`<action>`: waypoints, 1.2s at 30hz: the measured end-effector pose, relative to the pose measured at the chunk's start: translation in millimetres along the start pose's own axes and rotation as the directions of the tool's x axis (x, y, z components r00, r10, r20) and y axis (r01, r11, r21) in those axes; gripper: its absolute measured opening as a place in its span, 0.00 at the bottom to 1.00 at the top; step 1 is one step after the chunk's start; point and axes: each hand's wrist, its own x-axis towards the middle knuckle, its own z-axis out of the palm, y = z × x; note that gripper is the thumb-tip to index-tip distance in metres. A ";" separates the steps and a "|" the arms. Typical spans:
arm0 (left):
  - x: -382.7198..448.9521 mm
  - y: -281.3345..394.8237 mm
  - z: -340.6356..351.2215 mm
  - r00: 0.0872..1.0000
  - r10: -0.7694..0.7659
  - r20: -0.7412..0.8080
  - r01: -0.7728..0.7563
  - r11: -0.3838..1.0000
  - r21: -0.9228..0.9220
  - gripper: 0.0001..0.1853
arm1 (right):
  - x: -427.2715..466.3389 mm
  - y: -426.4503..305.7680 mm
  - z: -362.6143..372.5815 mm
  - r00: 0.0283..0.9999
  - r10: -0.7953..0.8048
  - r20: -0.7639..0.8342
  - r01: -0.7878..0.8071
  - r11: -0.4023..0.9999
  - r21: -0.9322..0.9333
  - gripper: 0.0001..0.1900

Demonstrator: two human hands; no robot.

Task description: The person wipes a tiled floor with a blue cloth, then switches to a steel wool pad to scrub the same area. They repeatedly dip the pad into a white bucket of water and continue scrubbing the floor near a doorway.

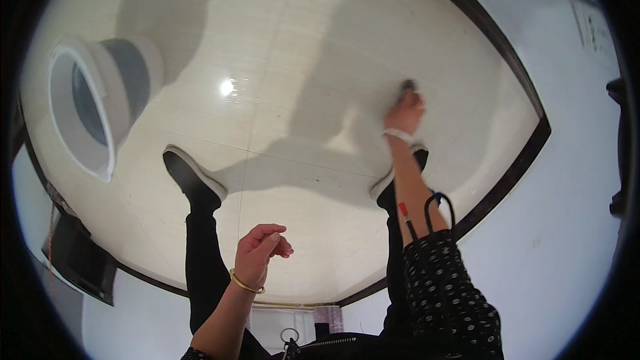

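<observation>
My right hand (406, 112) reaches forward over the pale tiled floor (300, 210), beyond my right shoe, its fingers closed around a small dark object (409, 85) that is too blurred to name. A white band circles that wrist. Nearer my body, my left hand (262, 250) hangs above the floor between my legs, fingers loosely curled, with nothing visible in it; a gold-coloured bangle (245, 285) is on its wrist. Whether the dark object touches the floor I cannot tell.
To the left a white and grey plastic bin (117, 90) shows its open mouth. My black shoes (192, 175) stand wide apart. A dark baseboard (500, 185) runs along the wall at the right. A dark object (82, 255) is by the wall at the lower left.
</observation>
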 end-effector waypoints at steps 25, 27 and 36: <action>-27.9 30.2 -42.7 0.925 0.257 -0.280 -0.378 0.537 -0.754 0.28 | -164.2 -367.0 -7.8 0.390 -0.589 0.708 0.908 0.372 -0.191 0.30; -22.0 16.7 -27.0 0.939 0.217 -0.269 -0.344 0.538 -0.769 0.20 | -154.1 -353.8 -11.6 0.421 -0.436 0.795 0.872 0.437 -0.222 0.29; 38.2 52.0 -44.6 0.940 0.219 -0.262 -0.341 0.562 -0.754 0.23 | -139.7 -354.2 -19.2 0.457 -0.511 0.728 0.792 0.606 -0.072 0.21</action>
